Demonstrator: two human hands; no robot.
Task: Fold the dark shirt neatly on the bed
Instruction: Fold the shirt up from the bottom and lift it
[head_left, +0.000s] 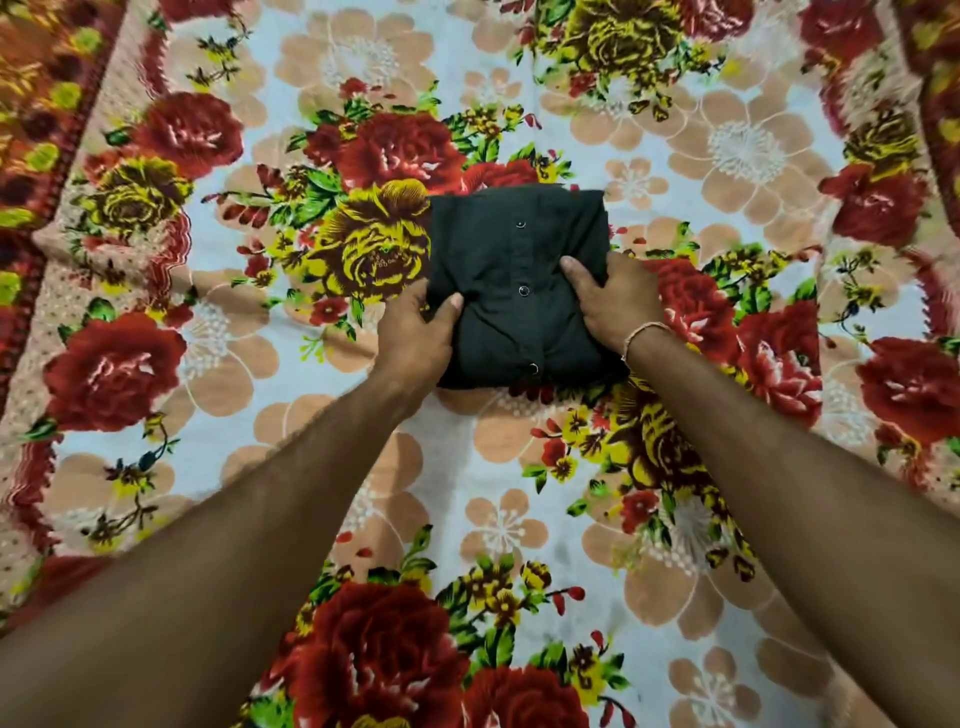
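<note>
The dark shirt (514, 260) lies in the middle of the bed as a compact, roughly square folded bundle. Its button placket faces up, with three buttons showing down the centre. My left hand (415, 332) grips the bundle's left edge, thumb on top and fingers tucked under the cloth. My right hand (613, 301) grips the right edge the same way, thumb lying across the top. A thin thread band circles my right wrist. The fingers of both hands are hidden under the shirt.
A floral bedspread (260, 364) with red and yellow roses on a pale blue ground covers the whole bed. A patterned red border (31, 208) runs along the left side, and another strip shows at the far right.
</note>
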